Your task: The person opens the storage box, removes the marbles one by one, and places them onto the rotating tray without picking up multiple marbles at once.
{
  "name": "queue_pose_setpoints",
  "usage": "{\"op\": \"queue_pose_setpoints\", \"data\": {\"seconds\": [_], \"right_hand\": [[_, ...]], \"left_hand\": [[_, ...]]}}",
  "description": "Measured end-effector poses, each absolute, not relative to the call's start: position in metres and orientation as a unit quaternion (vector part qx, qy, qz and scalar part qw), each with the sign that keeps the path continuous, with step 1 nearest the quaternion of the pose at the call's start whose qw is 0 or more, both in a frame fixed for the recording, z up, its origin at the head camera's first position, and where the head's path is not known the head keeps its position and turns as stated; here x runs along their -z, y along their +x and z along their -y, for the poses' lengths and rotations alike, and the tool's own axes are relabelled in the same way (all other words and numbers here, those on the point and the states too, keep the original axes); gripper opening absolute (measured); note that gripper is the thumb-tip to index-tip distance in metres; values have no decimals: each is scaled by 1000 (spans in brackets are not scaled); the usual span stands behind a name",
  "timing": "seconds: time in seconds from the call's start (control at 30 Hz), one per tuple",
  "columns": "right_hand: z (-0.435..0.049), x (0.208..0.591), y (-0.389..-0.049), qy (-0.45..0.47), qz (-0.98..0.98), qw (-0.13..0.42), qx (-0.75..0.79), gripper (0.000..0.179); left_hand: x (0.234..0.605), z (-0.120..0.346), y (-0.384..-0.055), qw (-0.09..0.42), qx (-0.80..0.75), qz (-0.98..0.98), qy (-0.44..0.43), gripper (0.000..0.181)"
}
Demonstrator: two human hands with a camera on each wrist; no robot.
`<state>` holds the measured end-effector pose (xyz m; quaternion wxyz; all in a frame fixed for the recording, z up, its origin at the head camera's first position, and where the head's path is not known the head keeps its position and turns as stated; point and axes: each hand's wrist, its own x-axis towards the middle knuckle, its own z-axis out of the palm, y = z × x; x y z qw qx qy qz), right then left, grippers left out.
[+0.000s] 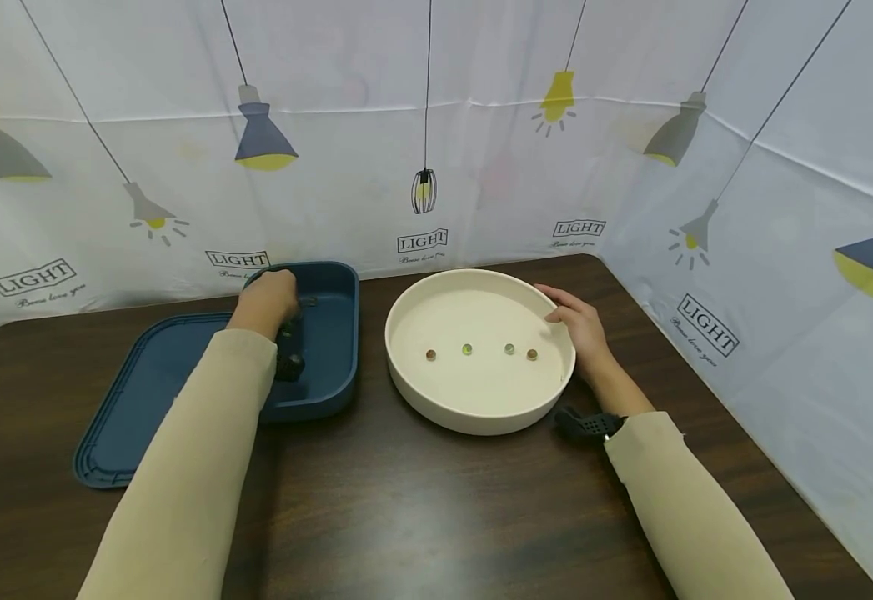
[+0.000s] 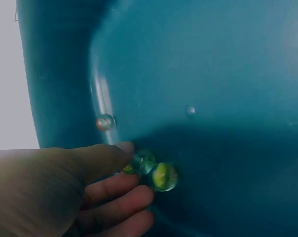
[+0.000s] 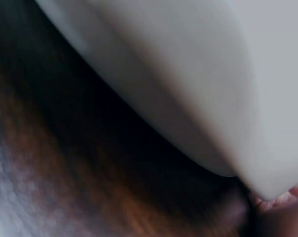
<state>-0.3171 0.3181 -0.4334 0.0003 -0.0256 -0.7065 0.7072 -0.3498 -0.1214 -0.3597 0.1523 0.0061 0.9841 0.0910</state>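
Observation:
My left hand [image 1: 267, 300] reaches down into a dark blue rectangular bin [image 1: 312, 407]. In the left wrist view its thumb and fingertips stand apart, right at a clear greenish marble [image 2: 145, 159] and a yellow-green marble [image 2: 164, 177]; another yellow bit shows partly behind the fingers. An orange-tinted marble [image 2: 105, 122] lies near the bin's wall. On the right, my right hand [image 1: 584, 333] grips the rim of a round cream tray [image 1: 466, 422], thumb over the inside. Several marbles lie in a loose row on the tray floor, among them a green one [image 1: 467, 349].
A flat blue lid [image 1: 132, 400] lies left of the bin, partly under my left sleeve [image 1: 188, 467]. Both containers stand near the back edge of the dark wooden table [image 1: 406, 517]. A white lamp-print curtain [image 1: 346, 150] hangs behind and to the right.

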Motion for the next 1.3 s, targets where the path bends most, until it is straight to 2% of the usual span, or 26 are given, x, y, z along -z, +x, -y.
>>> {"op": "queue_pose_setpoints", "data": {"seconds": [0.33, 0.5, 0.63, 0.8, 1.1, 1.3], "right_hand": [[-319, 434, -318, -24, 701, -3, -713, 59], [-318, 435, -318, -24, 705, -2, -709, 59], [-318, 434, -318, -20, 701, -3, -712, 59], [-318, 434, -317, -22, 703, -2, -711, 60], [-319, 433, -316, -18, 695, 0, -718, 59], [-318, 433, -316, -12, 695, 0, -719, 58]], "left_hand": [[360, 119, -354, 140, -95, -985, 16, 19], [345, 112, -351, 119, -126, -984, 43, 30], [330, 107, -346, 104, -171, -979, 49, 31], [317, 102, -336, 95, -213, -971, 49, 44], [311, 74, -312, 30, -286, -952, 108, 25], [314, 41, -286, 19, -341, -929, 140, 21]]}}
